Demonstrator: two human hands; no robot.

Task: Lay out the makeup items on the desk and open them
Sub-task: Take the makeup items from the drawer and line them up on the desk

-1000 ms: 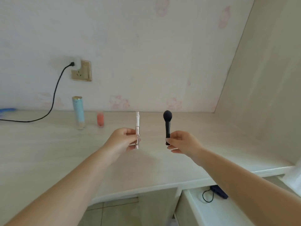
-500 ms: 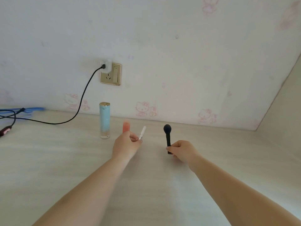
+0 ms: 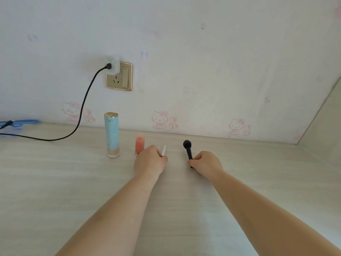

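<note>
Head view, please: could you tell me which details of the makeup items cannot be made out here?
- White stick: its lower part is hidden inside the left hand.
- Black brush: the handle end is covered by the right hand.
- Pink bottle: blurred; cap state unclear.
- Blue tube: any label is too small to read.

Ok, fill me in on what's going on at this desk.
A person is laying makeup items out on a pale wooden desk. The left hand holds a slim white tube low near the surface, and the right hand grips a black round-headed makeup brush by its handle. A tall light-blue bottle with a gold cap and a small pink bottle stand upright by the wall, both apparently closed.
</note>
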